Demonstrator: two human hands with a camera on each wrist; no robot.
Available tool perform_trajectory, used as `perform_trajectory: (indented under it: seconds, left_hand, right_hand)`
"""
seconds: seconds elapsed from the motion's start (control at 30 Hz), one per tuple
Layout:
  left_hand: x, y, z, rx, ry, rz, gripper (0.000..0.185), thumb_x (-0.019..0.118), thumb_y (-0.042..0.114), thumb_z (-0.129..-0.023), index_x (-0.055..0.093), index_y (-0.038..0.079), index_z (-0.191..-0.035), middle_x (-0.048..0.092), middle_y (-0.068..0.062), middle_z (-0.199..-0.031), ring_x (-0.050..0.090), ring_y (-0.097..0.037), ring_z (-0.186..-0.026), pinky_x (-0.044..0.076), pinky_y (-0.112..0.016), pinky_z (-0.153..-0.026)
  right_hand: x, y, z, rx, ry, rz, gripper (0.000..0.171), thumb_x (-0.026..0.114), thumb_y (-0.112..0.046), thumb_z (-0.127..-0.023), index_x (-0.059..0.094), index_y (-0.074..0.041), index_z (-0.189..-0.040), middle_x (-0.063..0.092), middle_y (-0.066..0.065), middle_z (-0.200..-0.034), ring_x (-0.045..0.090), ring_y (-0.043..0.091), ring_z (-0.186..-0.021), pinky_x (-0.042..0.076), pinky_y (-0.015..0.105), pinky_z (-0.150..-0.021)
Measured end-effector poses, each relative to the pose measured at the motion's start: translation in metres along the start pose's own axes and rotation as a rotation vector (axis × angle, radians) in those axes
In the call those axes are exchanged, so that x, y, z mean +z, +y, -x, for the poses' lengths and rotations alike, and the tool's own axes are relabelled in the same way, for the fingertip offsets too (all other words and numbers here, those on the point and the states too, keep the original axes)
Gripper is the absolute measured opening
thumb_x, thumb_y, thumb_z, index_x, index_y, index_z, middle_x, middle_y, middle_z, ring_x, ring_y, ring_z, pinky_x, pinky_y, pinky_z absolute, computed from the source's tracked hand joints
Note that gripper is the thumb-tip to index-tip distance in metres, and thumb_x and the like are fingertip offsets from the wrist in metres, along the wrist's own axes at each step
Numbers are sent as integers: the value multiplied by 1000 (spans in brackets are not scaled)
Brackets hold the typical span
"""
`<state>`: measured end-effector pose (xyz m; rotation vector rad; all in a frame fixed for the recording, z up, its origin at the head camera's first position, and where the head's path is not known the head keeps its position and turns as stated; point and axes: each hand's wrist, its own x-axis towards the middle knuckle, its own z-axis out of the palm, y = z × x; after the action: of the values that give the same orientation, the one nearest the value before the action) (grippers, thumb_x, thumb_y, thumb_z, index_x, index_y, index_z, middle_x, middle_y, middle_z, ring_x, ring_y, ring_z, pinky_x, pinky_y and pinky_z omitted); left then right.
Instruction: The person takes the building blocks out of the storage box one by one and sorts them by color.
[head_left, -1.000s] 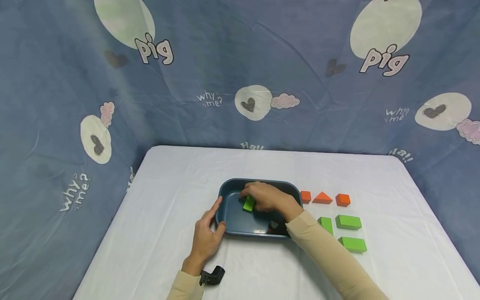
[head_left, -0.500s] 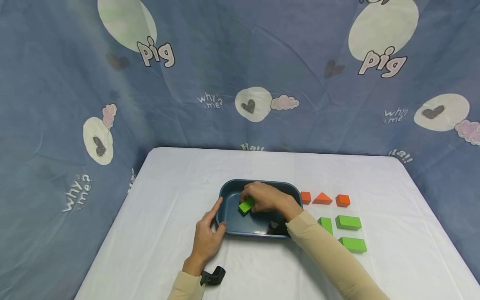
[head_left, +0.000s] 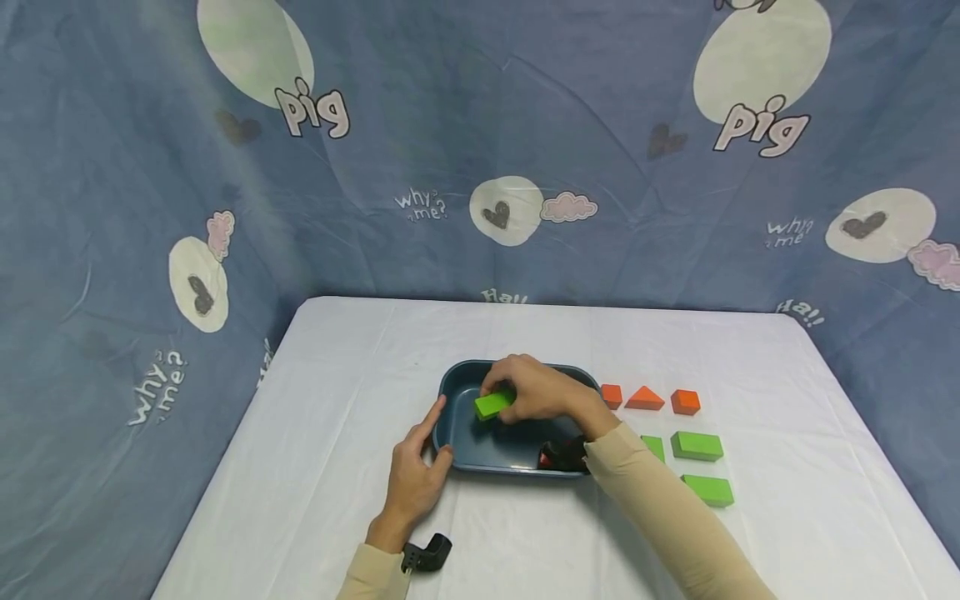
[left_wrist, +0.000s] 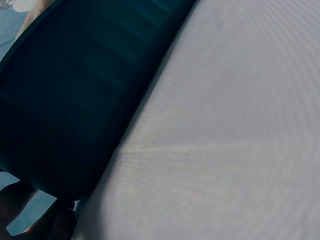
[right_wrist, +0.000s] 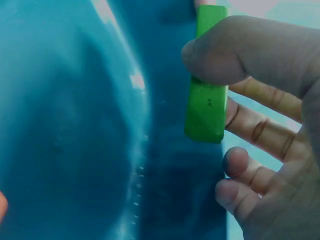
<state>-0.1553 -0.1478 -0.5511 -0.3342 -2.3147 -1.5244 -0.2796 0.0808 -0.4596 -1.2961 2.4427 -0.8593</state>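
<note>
Counting blocks: we see four green ones — one pinched in our right hand (head_left: 542, 393) and three lying on the table (head_left: 360, 350) toward its right edge (head_left: 697, 445) (head_left: 708, 489) (head_left: 653, 447) — and three orange ones in a row just right of the tray: a small cube (head_left: 612, 395), a triangle (head_left: 644, 397), another cube (head_left: 686, 402).
Tray count: one dark blue tray (head_left: 457, 379), sitting near the middle of the table.
Right hand: our thumb and fingers (right_wrist: 235, 45) pinch the green block (head_left: 493, 404) by its flat faces, above the tray's left half and clear of its floor.
Left hand: our left hand (head_left: 413, 467) rests against the tray's near left corner, forefinger stretched along the left wall, thumb on the near rim.
In the way: our right sleeve (head_left: 660, 508) crosses the tray's near right corner and partly covers one green block on the table.
Block's look: a bright green flat rectangular slab, with small dark marks on one narrow side in the right wrist view (right_wrist: 206, 100).
</note>
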Motion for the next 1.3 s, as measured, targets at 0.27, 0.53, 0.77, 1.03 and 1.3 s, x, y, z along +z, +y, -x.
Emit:
perform_trajectory:
  seconds: [0.27,0.53,0.77,1.03,1.3]
  left_hand:
    - [1,-1,0,18,11,0,75,64,-5,-79,52,12,-151,58,-11,-144,53,-26,-132,35,-16,-110]
    - [1,-1,0,7,14,4,74,64,-4,-79,53,10,-150,57,-11,-145,53,-26,-133,34,-15,-110]
    - [1,0,0,17,12,5,73,64,-3,-80,52,10,-151,55,-12,-146,51,-27,-134,33,-16,-110]
    - [2,-1,0,21,8,6,74,64,-4,-80,51,9,-151,53,-11,-148,50,-26,-136,33,-16,-111]
    - [4,0,0,19,6,27,75,63,-9,-79,50,7,-152,51,-10,-151,48,-25,-137,33,-17,-111]
  right_hand:
    - [-19,-7,15,-9,38,-9,32,81,-7,-76,76,-17,-107,67,-9,-102,57,19,-95,52,36,-85]
    - [-29,-4,29,-23,81,-51,34,79,-3,-76,75,-18,-106,65,-9,-101,60,11,-87,55,30,-79]
    - [-39,-1,47,7,156,-67,35,78,-3,-76,76,-20,-106,65,-9,-102,58,14,-86,54,34,-76]
    - [-49,8,70,37,219,-79,37,79,-1,-75,76,-21,-105,66,-11,-99,58,13,-85,52,35,-75]
    - [-59,15,95,78,264,-103,37,77,2,-75,76,-19,-106,67,-9,-98,59,15,-86,52,37,-79]
